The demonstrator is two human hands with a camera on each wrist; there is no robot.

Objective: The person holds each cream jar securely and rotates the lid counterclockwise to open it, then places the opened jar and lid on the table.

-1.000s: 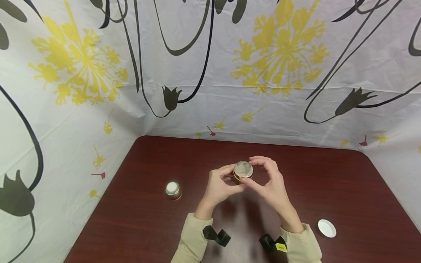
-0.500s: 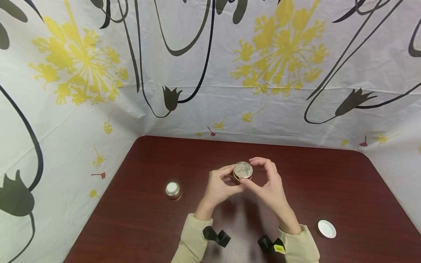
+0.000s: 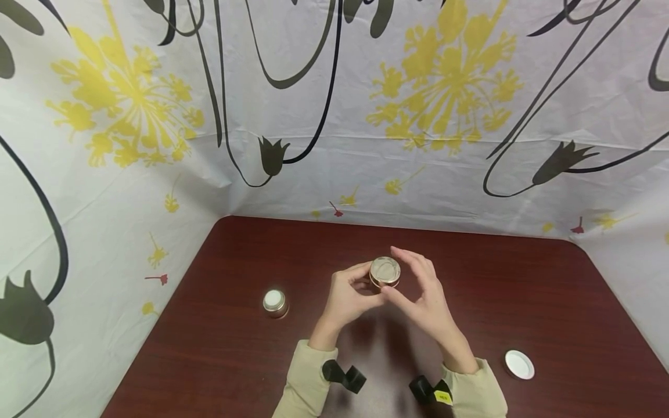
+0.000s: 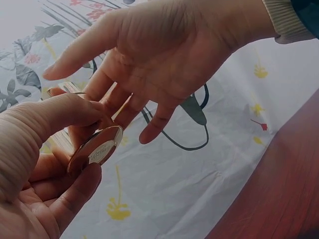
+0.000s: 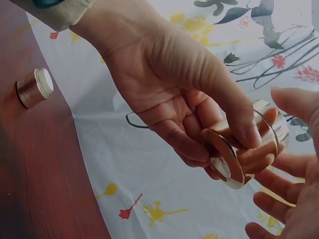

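Observation:
My left hand (image 3: 351,299) holds a shiny rose-gold cosmetic jar (image 3: 385,270) above the middle of the table. In the head view its round, silvery top faces up. The left wrist view shows the jar's flat base (image 4: 94,149) with a small printed label, fingers and thumb around the body. Beside it my right hand (image 3: 431,296) has its fingers spread and extended, the thumb tip right at the jar's near side in the head view. In the right wrist view, the right palm (image 5: 304,199) faces the jar's top end.
A smaller gold jar (image 3: 275,306) with a white top stands on the dark red table (image 3: 209,360) to the left. At the right lies a white round lid (image 3: 520,364). Patterned white cloth (image 3: 334,116) hangs behind and at the sides.
My right hand's upper fingers have straightened slightly and shifted up and left, past the jar's top. The jar has moved very slightly left; my left hand has stayed nearly still.

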